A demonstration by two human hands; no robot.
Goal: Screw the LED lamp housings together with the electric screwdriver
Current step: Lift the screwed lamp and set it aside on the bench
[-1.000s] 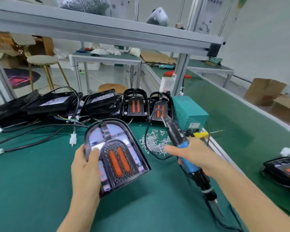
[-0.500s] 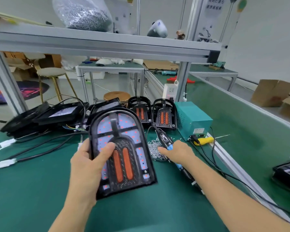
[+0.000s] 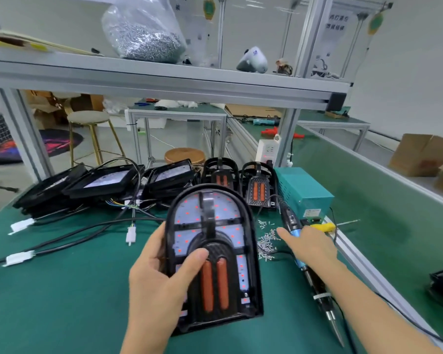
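Left hand (image 3: 161, 282) grips an arch-topped LED lamp housing (image 3: 215, 254), thumb curled across its face beside two orange strips, fingers behind the left edge. Housing is held tilted up off the green bench (image 3: 49, 290), rounded end away from the person, lower edge close to the mat.

Right hand (image 3: 308, 245) lies over the electric screwdriver (image 3: 304, 254), just right of the held housing. Fingers reach forward, fairly straight; whether they close round the blue handle I cannot tell. Screwdriver lies slanted, black end beyond the fingertips, bit end back along the forearm.

Between the two hands, just ahead of the right fingertips: a loose scatter of small screws (image 3: 266, 241) on the mat.

Beyond the right hand: a teal power box (image 3: 302, 192). Beyond the held housing: two more arch-shaped housings (image 3: 258, 187) standing side by side. Ahead of the left hand: a pile of black rectangular lamp housings (image 3: 105, 182) with black cables and white connectors (image 3: 130, 236) trailing over the bench.

Overhead shelf (image 3: 164, 75) carries a clear bag of screws (image 3: 143, 34).
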